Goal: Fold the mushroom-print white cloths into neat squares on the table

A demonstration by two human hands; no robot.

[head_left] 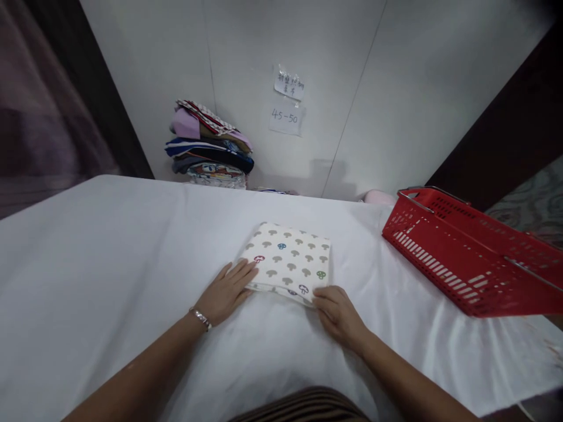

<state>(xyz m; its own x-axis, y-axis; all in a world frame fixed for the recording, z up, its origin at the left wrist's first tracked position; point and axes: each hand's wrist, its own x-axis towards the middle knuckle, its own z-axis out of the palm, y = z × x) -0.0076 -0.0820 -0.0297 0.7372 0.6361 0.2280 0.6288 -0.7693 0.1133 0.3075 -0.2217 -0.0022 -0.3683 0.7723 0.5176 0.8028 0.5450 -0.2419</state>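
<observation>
A folded white cloth (288, 258) printed with small mushrooms lies on the white-covered table in front of me. Most mushrooms are grey-beige; a few are red, blue, green or dark. My left hand (226, 293), with a bracelet at the wrist, rests with fingers stretched out over the cloth's left front corner. At the right front corner, my right hand (336, 310) has its fingers closed on the cloth's edge, with the thumb at the near side. Layers of the fold show along the front edge.
A red plastic basket (492, 258) with metal handles stands on the right side of the table (132, 246). Beyond the far edge, a stack of folded fabrics (211, 146) sits against the wall. Two paper notes (285, 117) are taped there. A pink object (379, 197) shows behind the table.
</observation>
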